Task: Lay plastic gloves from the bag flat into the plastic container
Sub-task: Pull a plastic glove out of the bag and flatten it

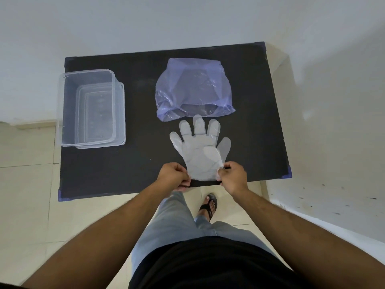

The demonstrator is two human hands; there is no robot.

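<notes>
A clear plastic glove (201,152) lies spread flat on the black table, fingers pointing away from me, just in front of the bag's mouth. My left hand (174,174) pinches the left corner of its cuff and my right hand (233,177) pinches the right corner, both at the table's near edge. A bluish translucent plastic bag (193,88) sits behind the glove, its opening facing me. The clear plastic container (62,109) stands at the table's left side, upright on what looks like its lid, with nothing visible inside.
The black table (141,155) has its near edge right by my hands and blue tape on its corners. White walls run behind and to the right. Tiled floor, my leg and a sandalled foot (209,205) show below.
</notes>
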